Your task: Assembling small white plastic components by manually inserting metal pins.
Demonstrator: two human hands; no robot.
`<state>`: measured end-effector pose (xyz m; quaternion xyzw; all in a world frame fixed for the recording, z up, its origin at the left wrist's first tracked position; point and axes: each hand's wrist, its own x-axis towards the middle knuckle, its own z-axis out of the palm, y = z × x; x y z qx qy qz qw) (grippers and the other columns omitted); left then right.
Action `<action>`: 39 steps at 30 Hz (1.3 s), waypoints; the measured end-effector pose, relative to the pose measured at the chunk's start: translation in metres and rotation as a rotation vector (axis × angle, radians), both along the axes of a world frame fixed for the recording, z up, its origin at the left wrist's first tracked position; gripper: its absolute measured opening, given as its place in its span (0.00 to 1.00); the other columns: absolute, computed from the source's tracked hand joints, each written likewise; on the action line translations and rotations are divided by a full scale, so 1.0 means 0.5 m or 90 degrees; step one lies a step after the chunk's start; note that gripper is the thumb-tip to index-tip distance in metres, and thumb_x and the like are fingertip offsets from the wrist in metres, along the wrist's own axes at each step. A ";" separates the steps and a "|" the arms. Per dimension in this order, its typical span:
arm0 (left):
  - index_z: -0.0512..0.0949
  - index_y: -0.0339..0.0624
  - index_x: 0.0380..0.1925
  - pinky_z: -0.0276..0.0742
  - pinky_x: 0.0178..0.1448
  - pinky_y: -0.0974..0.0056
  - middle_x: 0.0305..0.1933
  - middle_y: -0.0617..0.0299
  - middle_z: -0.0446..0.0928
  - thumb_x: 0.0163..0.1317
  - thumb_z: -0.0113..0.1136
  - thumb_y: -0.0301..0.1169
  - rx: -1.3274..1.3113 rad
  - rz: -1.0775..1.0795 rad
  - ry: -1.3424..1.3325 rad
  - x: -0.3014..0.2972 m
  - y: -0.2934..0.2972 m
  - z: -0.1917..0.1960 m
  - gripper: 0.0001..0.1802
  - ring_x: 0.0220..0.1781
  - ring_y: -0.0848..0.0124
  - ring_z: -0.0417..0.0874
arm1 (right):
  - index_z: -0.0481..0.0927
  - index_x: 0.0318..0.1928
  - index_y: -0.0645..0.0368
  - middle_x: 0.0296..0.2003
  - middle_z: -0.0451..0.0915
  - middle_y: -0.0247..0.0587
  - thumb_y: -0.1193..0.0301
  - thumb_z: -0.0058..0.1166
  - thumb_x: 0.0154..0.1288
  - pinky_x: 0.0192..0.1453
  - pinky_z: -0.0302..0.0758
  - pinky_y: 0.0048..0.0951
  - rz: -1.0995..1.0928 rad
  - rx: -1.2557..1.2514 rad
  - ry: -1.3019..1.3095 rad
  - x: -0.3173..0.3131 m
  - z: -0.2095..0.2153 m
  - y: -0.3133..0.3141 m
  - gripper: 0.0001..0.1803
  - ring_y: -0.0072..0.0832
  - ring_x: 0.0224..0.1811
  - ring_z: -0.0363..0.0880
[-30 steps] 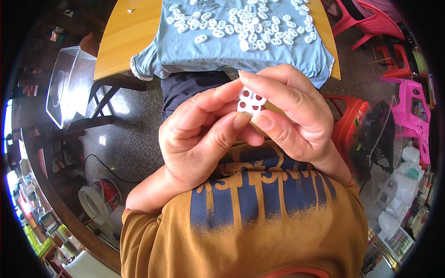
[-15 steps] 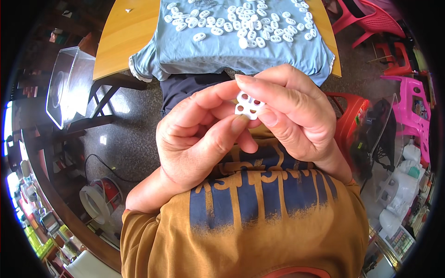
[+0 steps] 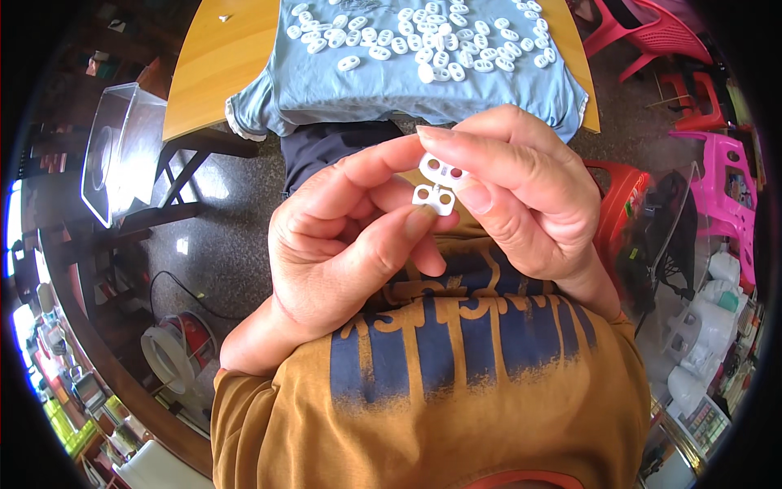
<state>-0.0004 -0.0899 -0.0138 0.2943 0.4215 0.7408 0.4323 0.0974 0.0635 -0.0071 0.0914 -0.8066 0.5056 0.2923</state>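
Observation:
Two small white plastic pieces, each with two round holes like halves of a two-hole cord lock, are held over my lap. The lower piece (image 3: 434,202) is pinched by my left hand (image 3: 342,220), its thumb tip on the piece's near edge. Just above it, the upper piece (image 3: 442,169) lies between the index finger and thumb of my right hand (image 3: 521,187). A thin dark gap shows between the pieces, with a tiny part in it that I cannot make out. Both hands are closed around them, fingertips almost meeting.
Ahead, a light-blue cloth (image 3: 358,94) covers part of a wooden table (image 3: 216,73), with many white two-hole pieces (image 3: 440,41) scattered on it. A clear plastic box (image 3: 130,155) stands at the left. Pink (image 3: 721,191) and red stools (image 3: 607,204) are at the right.
The two white pieces have come slightly apart, and a gap now shows between them. My right hand has shifted a little to the right, and my left hand slightly down and left.

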 end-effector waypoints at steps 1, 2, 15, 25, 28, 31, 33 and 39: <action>0.66 0.32 0.54 0.77 0.33 0.74 0.37 0.54 0.77 0.57 0.49 0.14 -0.006 0.005 0.001 0.001 0.001 0.002 0.22 0.31 0.75 0.78 | 0.75 0.47 0.67 0.35 0.76 0.43 0.79 0.45 0.60 0.35 0.71 0.21 -0.001 0.005 0.006 -0.001 0.000 0.001 0.14 0.24 0.31 0.74; 0.66 0.33 0.54 0.78 0.33 0.74 0.37 0.54 0.77 0.57 0.49 0.14 -0.011 0.010 0.002 0.001 0.001 0.002 0.22 0.31 0.75 0.78 | 0.75 0.47 0.67 0.35 0.76 0.43 0.79 0.45 0.60 0.35 0.71 0.21 -0.002 0.010 0.011 -0.001 0.000 0.001 0.14 0.24 0.31 0.74; 0.66 0.33 0.52 0.78 0.33 0.73 0.38 0.53 0.77 0.57 0.50 0.15 -0.006 0.010 -0.015 0.007 0.004 -0.004 0.20 0.31 0.74 0.79 | 0.74 0.48 0.68 0.35 0.76 0.42 0.78 0.47 0.59 0.36 0.71 0.23 0.029 0.033 -0.009 0.004 -0.004 0.004 0.16 0.26 0.33 0.75; 0.65 0.32 0.54 0.79 0.39 0.71 0.42 0.51 0.76 0.59 0.50 0.17 0.049 0.003 -0.019 0.010 0.000 -0.019 0.21 0.35 0.70 0.80 | 0.72 0.51 0.69 0.39 0.75 0.44 0.74 0.51 0.59 0.41 0.70 0.23 0.063 -0.016 -0.051 0.008 -0.006 0.004 0.19 0.27 0.37 0.74; 0.65 0.32 0.54 0.79 0.40 0.70 0.43 0.50 0.75 0.59 0.50 0.17 0.056 0.012 0.009 0.008 0.001 -0.021 0.21 0.36 0.69 0.80 | 0.72 0.50 0.69 0.39 0.75 0.44 0.73 0.50 0.61 0.40 0.70 0.23 0.062 -0.016 -0.042 0.003 -0.008 0.006 0.18 0.27 0.36 0.74; 0.65 0.31 0.53 0.79 0.40 0.69 0.44 0.49 0.75 0.59 0.50 0.16 0.064 0.019 0.051 0.006 0.000 -0.025 0.21 0.36 0.68 0.80 | 0.72 0.50 0.68 0.39 0.75 0.44 0.72 0.49 0.61 0.39 0.71 0.24 0.057 -0.014 -0.024 0.000 -0.010 0.003 0.17 0.27 0.35 0.74; 0.66 0.30 0.53 0.80 0.40 0.68 0.44 0.48 0.75 0.59 0.49 0.15 0.080 0.016 0.088 0.003 0.008 -0.027 0.20 0.36 0.67 0.80 | 0.72 0.49 0.69 0.37 0.75 0.44 0.72 0.49 0.61 0.37 0.71 0.24 0.040 -0.023 -0.015 0.002 -0.006 0.001 0.17 0.28 0.33 0.74; 0.71 0.31 0.44 0.76 0.30 0.70 0.37 0.53 0.75 0.59 0.51 0.22 -0.018 0.153 0.215 0.020 0.008 -0.019 0.12 0.28 0.71 0.77 | 0.71 0.51 0.65 0.35 0.75 0.46 0.79 0.52 0.58 0.35 0.72 0.29 0.014 -0.016 0.088 -0.006 -0.018 -0.002 0.19 0.34 0.32 0.75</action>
